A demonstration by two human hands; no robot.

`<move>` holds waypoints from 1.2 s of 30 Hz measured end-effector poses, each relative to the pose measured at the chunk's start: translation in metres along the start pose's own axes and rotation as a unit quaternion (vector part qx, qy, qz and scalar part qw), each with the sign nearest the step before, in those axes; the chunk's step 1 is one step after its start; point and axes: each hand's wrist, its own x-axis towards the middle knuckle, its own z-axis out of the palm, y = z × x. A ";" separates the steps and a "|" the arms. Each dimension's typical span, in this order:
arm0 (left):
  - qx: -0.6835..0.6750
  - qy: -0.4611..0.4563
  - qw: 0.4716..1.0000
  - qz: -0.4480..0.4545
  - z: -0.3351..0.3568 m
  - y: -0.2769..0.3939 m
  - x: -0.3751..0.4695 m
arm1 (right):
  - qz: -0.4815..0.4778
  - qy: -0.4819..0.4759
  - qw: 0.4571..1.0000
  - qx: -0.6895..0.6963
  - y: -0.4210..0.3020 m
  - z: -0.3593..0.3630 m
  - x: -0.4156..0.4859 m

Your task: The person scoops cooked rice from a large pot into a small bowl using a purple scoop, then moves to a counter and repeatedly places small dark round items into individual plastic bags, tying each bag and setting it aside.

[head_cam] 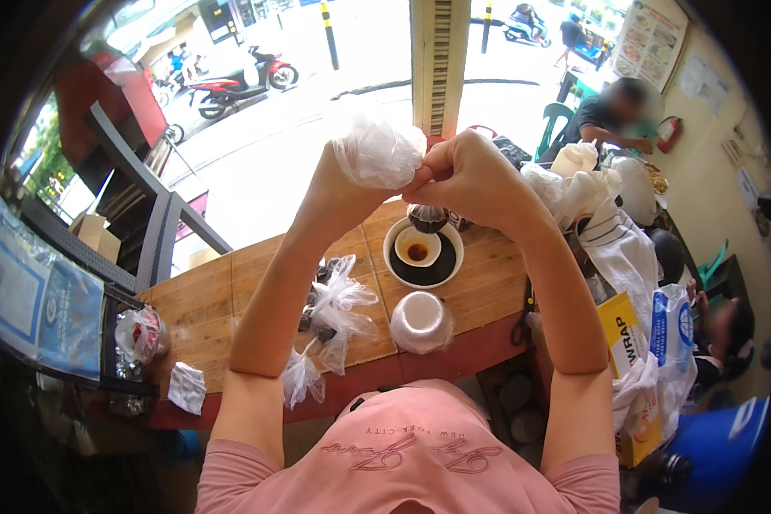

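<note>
My left hand [342, 172] is raised over the counter, its fingers mostly hidden behind a bunch of thin clear plastic bags [380, 151]. My right hand [472, 168] meets it from the right, thumb and fingertips pinched together. Just below the fingertips hangs a small clear bag of dark liquid [428, 220]; its neck is hidden by my hands. Under it stands a white bowl of dark liquid [392, 265], with a smaller white cup [434, 239] sitting in it. Closer to me is a stack of white bowls in plastic wrap [423, 321]. Several tied bags of dark liquid [324, 302] lie left of it.
A folded white cloth [187, 388] and a plastic-covered container [140, 331] are at the wooden counter's [193, 302] left end. Scissors [522, 321], a towel [620, 247], a yellow wrap box [623, 334] and paper towels [671, 327] crowd the right. A person [607, 115] sits beyond.
</note>
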 end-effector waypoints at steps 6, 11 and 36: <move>-0.088 0.024 0.995 -0.038 0.001 0.007 -0.004 | -0.008 0.037 0.995 0.089 0.012 -0.004 -0.023; -0.116 0.057 0.990 -0.055 0.002 0.006 -0.006 | -0.042 0.076 0.981 0.171 0.026 0.010 -0.040; 0.002 -0.139 0.990 0.007 0.026 -0.067 -0.100 | -0.139 0.094 0.985 0.037 0.079 0.095 -0.100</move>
